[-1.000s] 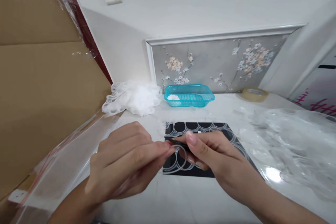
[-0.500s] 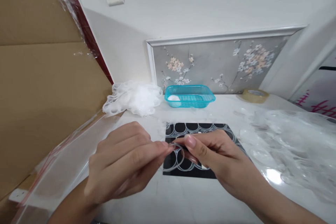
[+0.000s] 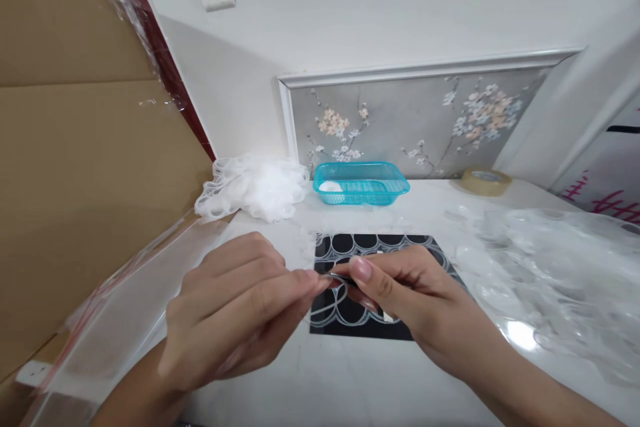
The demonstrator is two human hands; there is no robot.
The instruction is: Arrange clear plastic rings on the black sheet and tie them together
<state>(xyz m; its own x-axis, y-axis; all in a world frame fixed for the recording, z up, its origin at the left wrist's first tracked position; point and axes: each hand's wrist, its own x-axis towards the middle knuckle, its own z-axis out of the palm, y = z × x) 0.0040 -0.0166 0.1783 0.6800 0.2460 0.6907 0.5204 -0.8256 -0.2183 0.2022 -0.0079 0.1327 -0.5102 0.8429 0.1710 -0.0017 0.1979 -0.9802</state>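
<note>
Two bare hands above a black circle-patterned sheet (image 3: 350,311): the left hand (image 3: 235,310), fingertips over the sheet's left part, pinches a thin translucent ring (image 3: 345,291) narrowly between thumb and forefinger; the right hand (image 3: 417,303), over the sheet's right part, closes on a small dark implement (image 3: 346,279), mostly hidden, its exposed end at the ring. Around the sheet: behind, a turquoise plastic basket (image 3: 361,199); behind left, heaped whitish loops (image 3: 255,188); right, crumpled clear plastic (image 3: 555,267); behind right, a tape roll (image 3: 485,182)
</note>
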